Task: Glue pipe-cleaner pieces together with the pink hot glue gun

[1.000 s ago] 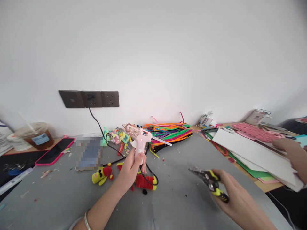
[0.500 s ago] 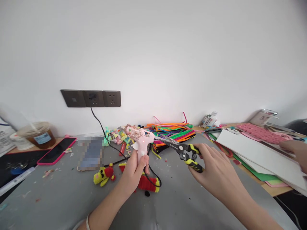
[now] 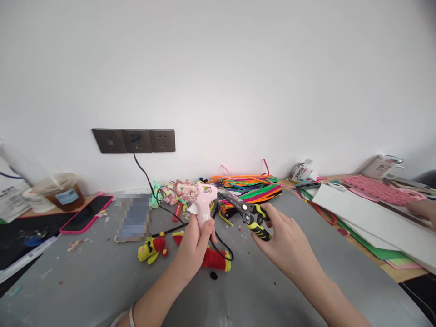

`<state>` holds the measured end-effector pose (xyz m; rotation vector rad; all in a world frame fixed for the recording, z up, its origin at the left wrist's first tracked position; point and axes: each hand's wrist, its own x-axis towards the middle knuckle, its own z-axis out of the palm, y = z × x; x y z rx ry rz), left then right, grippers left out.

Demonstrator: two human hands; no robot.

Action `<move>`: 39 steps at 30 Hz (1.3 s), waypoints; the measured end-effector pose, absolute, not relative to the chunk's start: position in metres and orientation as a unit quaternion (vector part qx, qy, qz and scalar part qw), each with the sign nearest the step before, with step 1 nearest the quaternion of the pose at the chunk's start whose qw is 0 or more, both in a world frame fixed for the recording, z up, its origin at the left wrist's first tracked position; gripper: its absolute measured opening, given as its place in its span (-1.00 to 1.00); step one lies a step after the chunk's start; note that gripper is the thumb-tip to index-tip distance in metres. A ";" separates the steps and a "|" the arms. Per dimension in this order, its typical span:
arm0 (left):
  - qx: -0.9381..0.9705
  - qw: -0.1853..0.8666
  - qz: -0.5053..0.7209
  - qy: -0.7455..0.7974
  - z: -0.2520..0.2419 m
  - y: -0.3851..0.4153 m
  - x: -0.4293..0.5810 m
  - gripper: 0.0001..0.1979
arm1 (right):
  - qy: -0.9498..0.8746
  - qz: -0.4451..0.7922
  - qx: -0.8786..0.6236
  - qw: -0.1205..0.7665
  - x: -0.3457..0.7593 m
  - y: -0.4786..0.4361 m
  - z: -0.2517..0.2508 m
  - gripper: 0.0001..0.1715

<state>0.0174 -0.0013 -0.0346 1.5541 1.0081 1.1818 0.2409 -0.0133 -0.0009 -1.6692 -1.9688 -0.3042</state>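
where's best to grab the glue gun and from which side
Glue gun: best by its handle, likely from the near side, as the left hand does. It slants down toward the wearer, away from the pliers by the gun's right end.

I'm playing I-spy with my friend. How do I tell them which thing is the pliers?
Look at the grey table, then at the right hand above it. That hand holds the pliers, which point toward the glue gun in the left hand. Unlike the pale pink glue gun, they have two black-and-yellow handles.
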 end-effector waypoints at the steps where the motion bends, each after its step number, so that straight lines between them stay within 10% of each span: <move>1: 0.631 0.457 0.478 0.406 -0.034 -0.002 0.018 -0.70 | -0.729 -0.105 -0.620 0.271 0.241 -0.013 0.000 -0.69; 39: 0.642 0.458 0.475 0.391 -0.028 -0.006 0.020 -0.67 | -0.655 -0.038 -0.687 0.314 0.281 -0.027 0.003 -0.68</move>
